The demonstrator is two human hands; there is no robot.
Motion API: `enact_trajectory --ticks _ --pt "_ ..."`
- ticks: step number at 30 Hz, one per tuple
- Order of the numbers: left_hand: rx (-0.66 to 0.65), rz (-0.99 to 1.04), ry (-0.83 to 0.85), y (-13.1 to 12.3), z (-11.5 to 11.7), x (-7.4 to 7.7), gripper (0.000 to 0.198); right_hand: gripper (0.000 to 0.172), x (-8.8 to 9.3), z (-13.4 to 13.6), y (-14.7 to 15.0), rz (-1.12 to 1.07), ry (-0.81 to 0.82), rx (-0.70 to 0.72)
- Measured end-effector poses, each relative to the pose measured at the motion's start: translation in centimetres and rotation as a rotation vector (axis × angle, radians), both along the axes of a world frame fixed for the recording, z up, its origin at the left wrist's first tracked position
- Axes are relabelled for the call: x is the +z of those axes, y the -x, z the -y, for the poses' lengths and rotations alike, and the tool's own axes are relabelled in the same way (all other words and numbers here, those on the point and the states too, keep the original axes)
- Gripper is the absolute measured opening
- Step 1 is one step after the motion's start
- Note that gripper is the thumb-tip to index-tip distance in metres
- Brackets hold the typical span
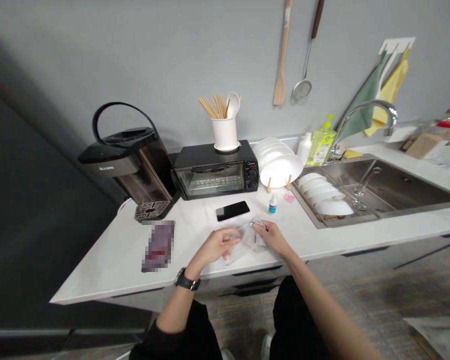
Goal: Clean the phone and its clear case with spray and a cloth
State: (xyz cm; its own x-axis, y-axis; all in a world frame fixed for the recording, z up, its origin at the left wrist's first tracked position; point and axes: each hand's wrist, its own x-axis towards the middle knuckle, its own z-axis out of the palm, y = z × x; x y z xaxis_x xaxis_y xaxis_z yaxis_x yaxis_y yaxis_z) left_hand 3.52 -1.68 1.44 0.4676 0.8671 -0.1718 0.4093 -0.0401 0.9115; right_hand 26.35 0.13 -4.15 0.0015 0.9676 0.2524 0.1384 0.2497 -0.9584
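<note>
Bare arms (pixel 317 300) reach over the tabletop (pixel 116 252), left hand (pixel 216 246) and right hand (pixel 274 239) both pinching some crinkly plastic (pixel 252 242), probably to steady it.

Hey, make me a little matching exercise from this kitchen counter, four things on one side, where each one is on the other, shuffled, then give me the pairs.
Things:
1. Clear plastic bag
2. Phone
3. Wooden spatula
4. White utensil cup

Places:
A. Hanging on the wall
B. On top of the toaster oven
C. Held in the hands
D. Lying flat on the counter

Pairs: 1-C, 2-D, 3-A, 4-B
</note>
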Motion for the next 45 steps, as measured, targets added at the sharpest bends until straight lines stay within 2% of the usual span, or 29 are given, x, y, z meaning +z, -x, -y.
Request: enact_trajectory --ticks 4,8,11,14,19,21,24,27,30,32,34,37,39,42,44,45 --pt "-0.023 0.060 0.062 -1.2 0.0 -0.1 0.056 0.065 0.6 0.3 0.3 -0.004 -0.014 -0.089" --pt "0.082 0.078 -0.038 -1.6 -0.7 0.1 0.059 0.063 1.1 1.5 -0.1 0.014 -0.031 -0.032" --pt "0.021 0.076 0.057 -1.6 -1.0 -0.1 0.066 0.062 1.2 2.1 -1.2 0.102 -0.034 -0.034" --pt "-0.131 0.079 0.217 -2.6 -0.5 -0.1 0.069 0.065 1.3 2.0 -1.6 0.165 -0.033 -0.165" --pt "-0.108 0.034 0.063 -5.1 1.2 0.9 0.049 0.054 1.6 3.1 -0.2 0.202 -0.102 -0.390" --pt "-0.148 0.047 0.080 -5.4 1.8 1.3 0.047 0.052 1.9 3.5 -0.3 0.197 -0.136 -0.368" --pt "-0.177 0.106 0.196 -5.2 2.0 1.7 0.052 0.056 2.6 2.8 -1.6 0.158 -0.073 -0.213" --pt "-0.133 0.130 0.251 -4.6 1.2 2.1 0.055 0.065 3.0 1.5 -2.5 0.109 -0.029 -0.136" --pt "-0.055 0.112 0.178 -3.9 -0.1 2.6 0.055 0.063 3.2 1.4 -2.2 0.065 -0.050 -0.124" --pt "-0.011 0.076 0.121 -3.5 -0.9 2.9 0.055 0.058 3.1 1.9 -2.0 0.113 -0.091 -0.083" --pt "-0.033 0.026 0.111 -3.3 -1.2 2.9 0.056 0.054 3.0 2.3 -2.1 0.224 -0.127 -0.053" --pt "-0.114 -0.031 0.147 -2.9 -0.9 2.7 0.051 0.052 2.9 2.3 -3.4 0.352 -0.147 -0.143" --pt "-0.093 -0.077 0.075 -2.5 -0.4 2.5 0.045 0.052 3.3 2.1 -4.5 0.370 -0.147 -0.264" --pt "0.023 -0.241 -0.298 -1.6 0.5 2.1 0.031 0.049 4.3 2.5 -5.3 0.391 -0.208 -0.498" --pt "0.041 -0.378 -0.543 -1.2 1.3 1.4 0.022 0.040 4.5 3.2 -4.5 0.440 -0.317 -0.522" --pt "0.025 -0.434 -0.624 -1.2 1.7 0.9 0.021 0.037 4.4 3.7 -3.8 0.491 -0.372 -0.451"
